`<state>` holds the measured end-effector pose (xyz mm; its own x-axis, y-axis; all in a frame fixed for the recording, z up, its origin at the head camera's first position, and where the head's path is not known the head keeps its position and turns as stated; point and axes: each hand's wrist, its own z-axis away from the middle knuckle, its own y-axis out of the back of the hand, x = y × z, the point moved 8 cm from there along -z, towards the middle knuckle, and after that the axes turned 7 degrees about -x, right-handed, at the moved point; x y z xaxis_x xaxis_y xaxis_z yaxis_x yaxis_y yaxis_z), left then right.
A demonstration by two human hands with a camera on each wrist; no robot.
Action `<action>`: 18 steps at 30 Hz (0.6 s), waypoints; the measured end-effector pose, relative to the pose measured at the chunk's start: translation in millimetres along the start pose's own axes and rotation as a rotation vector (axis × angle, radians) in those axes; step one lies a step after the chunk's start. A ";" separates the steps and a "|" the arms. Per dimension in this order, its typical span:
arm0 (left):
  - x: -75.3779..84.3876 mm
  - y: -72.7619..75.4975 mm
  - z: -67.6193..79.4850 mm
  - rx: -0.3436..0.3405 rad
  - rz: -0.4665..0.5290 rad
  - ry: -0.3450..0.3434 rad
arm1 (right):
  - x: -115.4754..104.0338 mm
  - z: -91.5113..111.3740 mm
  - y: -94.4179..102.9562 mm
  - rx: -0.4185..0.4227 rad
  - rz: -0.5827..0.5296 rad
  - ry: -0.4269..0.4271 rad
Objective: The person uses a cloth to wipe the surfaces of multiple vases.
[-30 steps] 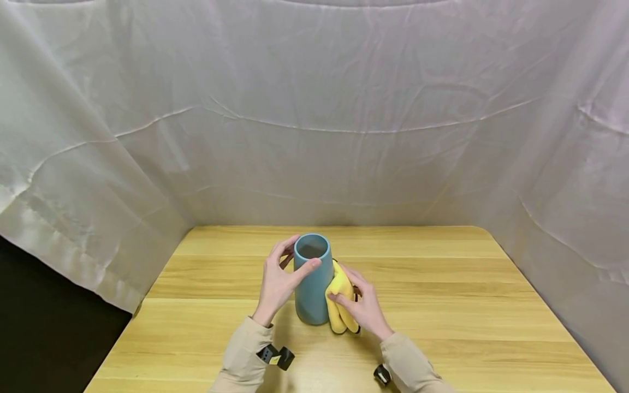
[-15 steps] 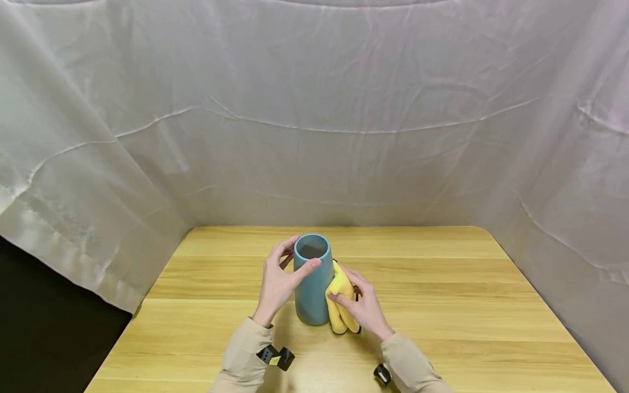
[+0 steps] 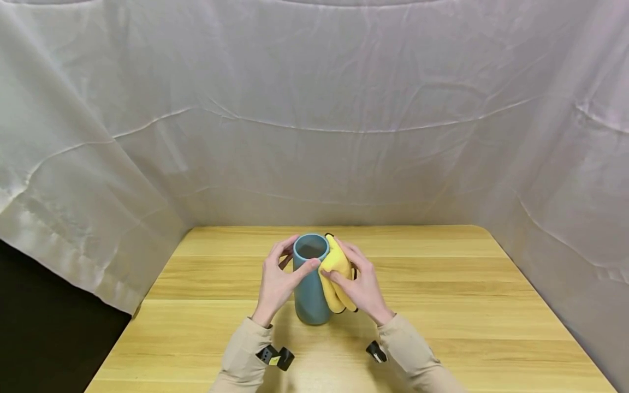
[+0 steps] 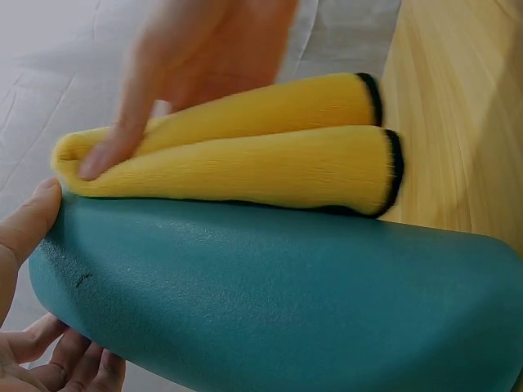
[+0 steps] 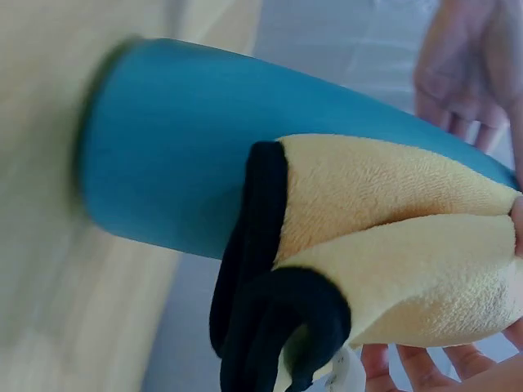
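Note:
A tall blue vase (image 3: pixel 310 300) stands upright on the wooden table, its round mouth facing up. My left hand (image 3: pixel 280 278) holds it near the top, thumb on the near side of the rim and fingers behind the far left side. In my right hand (image 3: pixel 361 281) is a folded yellow cloth (image 3: pixel 336 265) with black edging, pinched between thumb and fingers. The cloth lies along the vase's right side, its top corner level with the rim. In the left wrist view the folded cloth (image 4: pixel 245 159) runs lengthwise along the vase (image 4: pixel 270 286).
The light wood table (image 3: pixel 467 305) extends around the vase. Grey fabric curtains (image 3: pixel 344 164) hang behind and at both sides. A black area (image 3: pixel 49 327) lies at the lower left. Small black devices (image 3: pixel 277 357) sit at both wrists.
My right hand and the cloth have moved up the vase's right side, from its middle to the rim. My left hand and the vase have stayed in place.

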<state>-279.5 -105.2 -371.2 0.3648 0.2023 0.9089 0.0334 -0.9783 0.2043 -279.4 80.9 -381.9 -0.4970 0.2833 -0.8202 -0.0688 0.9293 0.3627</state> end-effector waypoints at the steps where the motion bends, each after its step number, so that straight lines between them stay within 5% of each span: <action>1: -0.1 -0.1 0.0 0.000 0.000 -0.001 | -2.2 -1.1 0.4 0.001 -0.001 0.004; 10: -0.5 -0.1 0.3 0.000 0.003 0.000 | -3.5 0.8 0.5 0.009 -0.008 -0.008; 18: -1.3 0.3 0.3 0.003 0.000 0.006 | 16.3 12.4 -5.1 -0.002 -0.005 -0.014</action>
<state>-279.7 -105.7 -372.4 0.3590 0.2025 0.9111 0.0366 -0.9785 0.2031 -276.4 83.7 -402.5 -0.4844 0.2817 -0.8282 -0.0733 0.9303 0.3593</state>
